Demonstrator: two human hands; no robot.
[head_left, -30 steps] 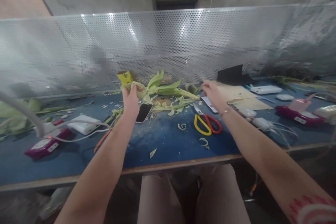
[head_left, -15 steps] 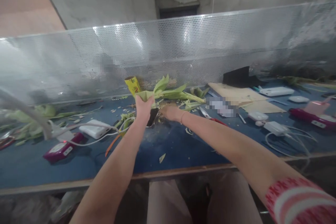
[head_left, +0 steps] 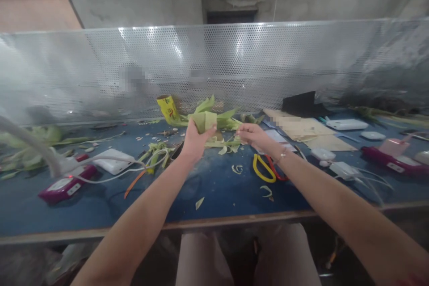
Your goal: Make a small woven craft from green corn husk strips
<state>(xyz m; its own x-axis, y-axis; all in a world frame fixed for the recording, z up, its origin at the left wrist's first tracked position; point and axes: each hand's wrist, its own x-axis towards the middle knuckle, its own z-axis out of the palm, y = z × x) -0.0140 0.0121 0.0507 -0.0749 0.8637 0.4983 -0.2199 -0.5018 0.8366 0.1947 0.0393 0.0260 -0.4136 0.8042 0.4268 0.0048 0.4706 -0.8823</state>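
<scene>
My left hand (head_left: 196,143) is wrapped round a folded pale green leaf piece (head_left: 208,120), held above the blue table. Just to its right, my right hand (head_left: 253,136) has its fingers pinched together near green scraps; what they hold, if anything, is too small to tell. Long green leaves (head_left: 205,105) spread behind the folded piece. A yellow printed tube (head_left: 167,108) leans at the back, left of the leaves. Scissors with a yellow handle (head_left: 264,169) and a red handle lie below my right hand, their blades hidden.
A white box (head_left: 114,161), cables and a purple power strip (head_left: 69,184) lie left. On the right are brown paper sheets (head_left: 298,128), white chargers (head_left: 345,170) and another purple strip (head_left: 392,161). A perforated metal screen (head_left: 231,62) stands behind the table.
My left hand has moved right and the folded leaf piece now shows above it. My right hand has moved right, away from the table's middle, uncovering the scissors' handles. The view has shifted slightly.
</scene>
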